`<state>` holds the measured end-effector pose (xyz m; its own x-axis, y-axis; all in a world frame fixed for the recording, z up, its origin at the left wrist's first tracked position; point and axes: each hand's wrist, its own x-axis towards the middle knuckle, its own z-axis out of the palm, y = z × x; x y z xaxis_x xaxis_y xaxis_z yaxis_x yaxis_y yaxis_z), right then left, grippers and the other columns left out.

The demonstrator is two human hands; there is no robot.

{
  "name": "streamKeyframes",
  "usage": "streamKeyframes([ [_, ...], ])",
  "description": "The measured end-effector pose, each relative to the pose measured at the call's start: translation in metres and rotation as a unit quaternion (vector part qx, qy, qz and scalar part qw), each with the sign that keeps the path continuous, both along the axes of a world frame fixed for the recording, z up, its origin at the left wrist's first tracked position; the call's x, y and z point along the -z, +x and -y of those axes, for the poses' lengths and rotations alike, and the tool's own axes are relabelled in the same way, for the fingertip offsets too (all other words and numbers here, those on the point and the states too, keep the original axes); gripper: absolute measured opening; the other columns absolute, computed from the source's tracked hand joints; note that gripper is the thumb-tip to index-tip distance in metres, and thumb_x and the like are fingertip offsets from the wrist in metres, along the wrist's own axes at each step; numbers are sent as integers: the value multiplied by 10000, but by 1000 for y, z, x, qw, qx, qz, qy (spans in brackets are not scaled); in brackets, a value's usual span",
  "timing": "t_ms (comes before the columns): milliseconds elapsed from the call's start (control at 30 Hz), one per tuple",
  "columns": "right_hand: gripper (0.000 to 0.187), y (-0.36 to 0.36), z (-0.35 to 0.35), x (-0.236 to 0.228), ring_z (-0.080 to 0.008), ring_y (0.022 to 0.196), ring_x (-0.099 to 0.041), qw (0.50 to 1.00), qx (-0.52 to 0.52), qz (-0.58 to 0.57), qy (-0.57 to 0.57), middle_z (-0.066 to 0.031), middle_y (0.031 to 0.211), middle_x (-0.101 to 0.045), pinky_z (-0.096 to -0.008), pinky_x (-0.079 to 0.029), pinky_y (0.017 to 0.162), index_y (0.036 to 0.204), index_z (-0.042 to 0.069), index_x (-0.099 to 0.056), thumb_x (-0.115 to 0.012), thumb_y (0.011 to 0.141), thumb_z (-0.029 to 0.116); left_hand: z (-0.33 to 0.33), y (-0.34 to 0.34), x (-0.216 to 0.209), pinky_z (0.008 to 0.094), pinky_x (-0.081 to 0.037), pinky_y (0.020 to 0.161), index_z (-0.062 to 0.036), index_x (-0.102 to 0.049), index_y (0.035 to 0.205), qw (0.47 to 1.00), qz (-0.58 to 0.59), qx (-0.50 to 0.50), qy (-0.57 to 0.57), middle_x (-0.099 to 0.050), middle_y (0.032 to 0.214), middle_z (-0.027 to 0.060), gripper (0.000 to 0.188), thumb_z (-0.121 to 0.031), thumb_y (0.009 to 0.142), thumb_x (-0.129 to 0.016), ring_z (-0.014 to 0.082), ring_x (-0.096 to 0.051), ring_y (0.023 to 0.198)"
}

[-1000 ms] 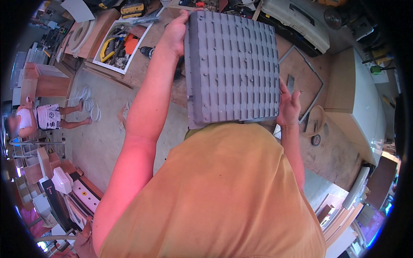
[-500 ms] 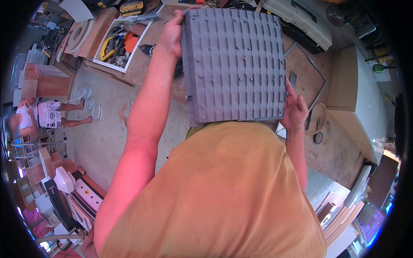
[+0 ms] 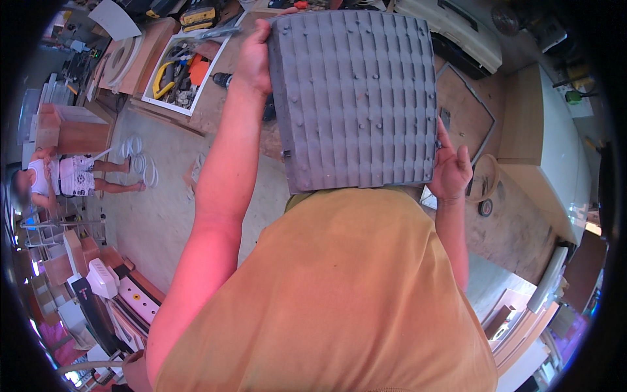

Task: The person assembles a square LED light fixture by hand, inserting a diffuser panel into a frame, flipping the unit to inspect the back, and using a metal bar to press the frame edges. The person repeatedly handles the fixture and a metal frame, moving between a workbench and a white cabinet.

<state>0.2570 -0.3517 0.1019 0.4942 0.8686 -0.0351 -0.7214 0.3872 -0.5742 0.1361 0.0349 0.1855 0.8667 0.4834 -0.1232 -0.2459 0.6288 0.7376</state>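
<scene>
While the gray panel (image 3: pixel 356 98) between both hands looks wider than a second ago, support seems unchanged. Left hand (image 3: pixel 253 62) grasps one edge, fingers mostly hidden; right hand (image 3: pixel 450 173), thumb spread, meets the opposite edge.

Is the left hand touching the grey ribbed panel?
Touching: the head view shows the left hand against the left edge of the grey ribbed panel, without a visible gap.

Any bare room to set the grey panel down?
Best bet: brown bench between the black wheel and the pale cabinet. Also grey floor, left of the left arm, below the white coils in view. Crowded: the white-framed tray, full of tools, and the far side around the light case. What's behind the grey panel is hidden.
</scene>
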Motion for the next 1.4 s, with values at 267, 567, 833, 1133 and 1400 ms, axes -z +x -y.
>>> streamKeyframes([
  [267,938,-8,-3,-20,-312,1495,-332,997,31,51,-38,-179,1627,-331,-439,-248,1230,1581,-47,-263,-394,970,654,-22,-12,23,484,-356,1173,-48,-504,1455,997,66,26,-40,-553,1464,140,636,-530,1052,-406,333,-503,1363],
  [567,934,-10,-4,-35,-258,1487,-340,988,39,144,-32,-164,1631,-332,-370,-226,1227,1575,-80,-251,-466,948,578,-28,-9,35,525,-298,1206,-82,-394,1542,979,170,103,-52,-436,1569,147,697,-533,1019,-486,354,-412,1441],
  [833,998,-12,-8,-49,-227,1508,-304,965,69,236,-86,-131,1622,-358,-356,-189,1228,1571,-54,-303,-753,840,455,-19,-13,19,544,-337,1182,-103,-387,1549,982,166,80,-40,-453,1554,160,697,-544,1018,-485,371,-439,1418],
  [1133,956,-10,-5,-30,-208,1472,-367,976,89,181,-84,-104,1607,-391,-359,-232,1216,1571,-33,-316,-812,844,338,-2,-17,-17,505,-423,1122,-69,-446,1489,992,118,12,49,-561,1436,168,788,-579,921,-638,345,-542,1316],
  [1400,979,-12,-10,-35,-218,1452,-403,979,93,169,-73,-75,1581,-438,-389,-267,1212,1566,21,-364,-878,774,280,2,-22,-30,457,-410,1132,-24,-426,1506,984,160,37,64,-586,1412,161,774,-546,962,-601,316,-562,1297],
])
